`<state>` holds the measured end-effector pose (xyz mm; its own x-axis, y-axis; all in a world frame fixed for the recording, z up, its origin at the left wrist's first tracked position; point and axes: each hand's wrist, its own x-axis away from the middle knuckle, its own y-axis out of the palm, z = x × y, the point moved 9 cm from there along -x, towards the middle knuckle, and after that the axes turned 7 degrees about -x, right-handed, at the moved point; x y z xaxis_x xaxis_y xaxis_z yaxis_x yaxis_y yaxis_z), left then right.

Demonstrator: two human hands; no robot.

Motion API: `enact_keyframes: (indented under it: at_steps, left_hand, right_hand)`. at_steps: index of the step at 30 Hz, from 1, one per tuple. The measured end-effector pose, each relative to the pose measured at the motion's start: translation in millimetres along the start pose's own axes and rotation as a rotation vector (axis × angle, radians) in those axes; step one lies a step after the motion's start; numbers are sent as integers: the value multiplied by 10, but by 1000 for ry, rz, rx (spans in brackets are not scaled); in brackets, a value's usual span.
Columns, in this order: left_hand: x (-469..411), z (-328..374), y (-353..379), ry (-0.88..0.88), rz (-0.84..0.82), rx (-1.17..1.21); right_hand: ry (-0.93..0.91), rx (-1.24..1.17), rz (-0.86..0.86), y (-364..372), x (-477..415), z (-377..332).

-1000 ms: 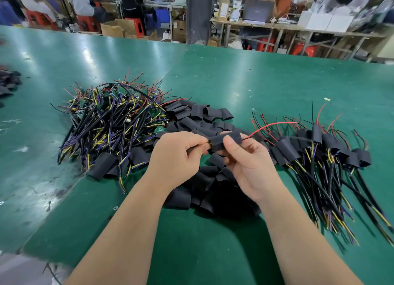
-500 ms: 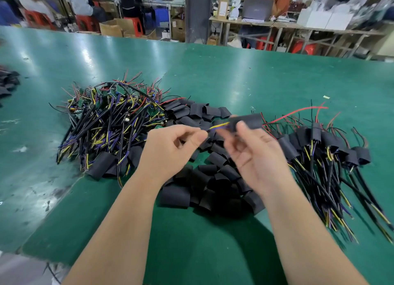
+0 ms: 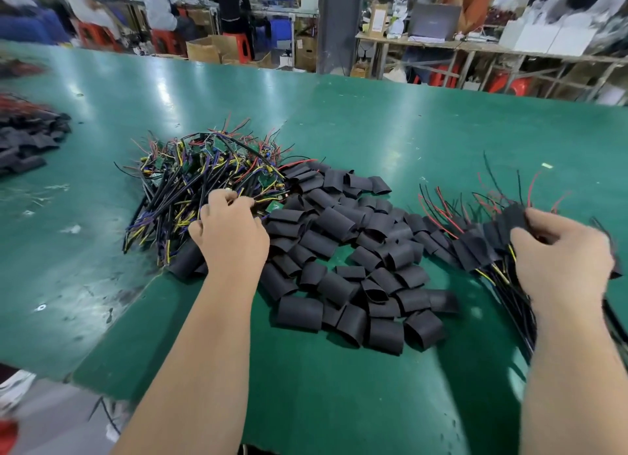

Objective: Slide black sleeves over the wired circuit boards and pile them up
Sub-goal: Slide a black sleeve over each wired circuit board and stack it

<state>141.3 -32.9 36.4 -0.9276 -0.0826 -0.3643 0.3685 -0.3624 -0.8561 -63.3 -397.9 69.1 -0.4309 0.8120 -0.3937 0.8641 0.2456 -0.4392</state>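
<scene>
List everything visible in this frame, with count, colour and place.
table: one, green, fills the foreground
bare wired boards: a heap, uncountable, green boards with mixed wires, left centre
loose sleeves: dozens, black, centre heap
sleeved boards: a heap, black with wires, right
dark pile: one, black, far left edge, blurred
stools: several, red, background
laptop: one, grey, back bench
left hand: one, in the bare-board heap, grip unclear
right hand: one, holds a sleeved board over the right heap

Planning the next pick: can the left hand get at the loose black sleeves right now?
Probably yes: the left hand sits on the unsleeved wired boards, right beside the loose black sleeves, which lie uncovered. Its fingers are dug into that pile, though.
</scene>
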Motion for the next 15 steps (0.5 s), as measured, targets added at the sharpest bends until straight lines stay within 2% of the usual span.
enact_keyframes:
  at_steps: [2,4,9,15]
  left_hand:
    - [-24,-69,-95,-39,84,78]
    - [-53,-140,-122,-76,109,28]
    - [-125,-235,-44,-113,28,-95]
    - [-125,-238,-37,-134,65,-125]
  right_hand:
    - [18,146,18,5,36,17]
    - [64,185,-6,48,54,30]
    - [-67,149,-54,164,137,-189]
    - [-171,64,-69,294,268,-413]
